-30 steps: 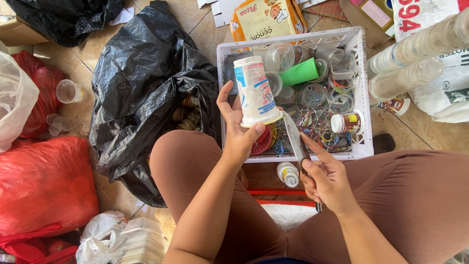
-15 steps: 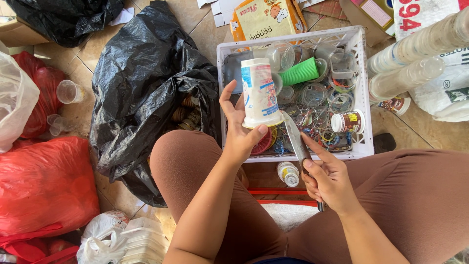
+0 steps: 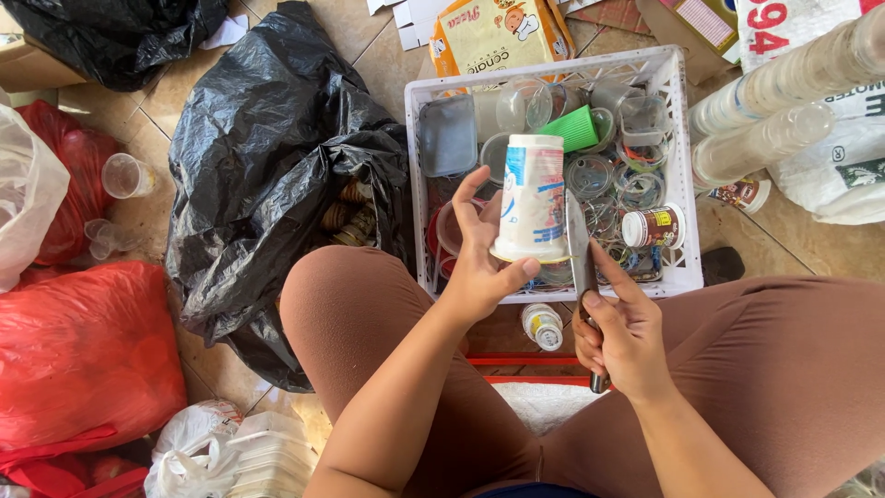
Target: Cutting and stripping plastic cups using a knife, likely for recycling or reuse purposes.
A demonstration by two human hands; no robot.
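Holding the white cup upside down over the white crate, the left hand wraps its fingers tight around it while the right hand grips a knife, so the blade should slide slowly, away from the thumb.

My left hand holds a white cup with a blue-printed label over the white crate. A small brown-labelled tub lies by the crate's right wall. A yellow printed packet lies beyond its far edge, white printed sacks at its right.
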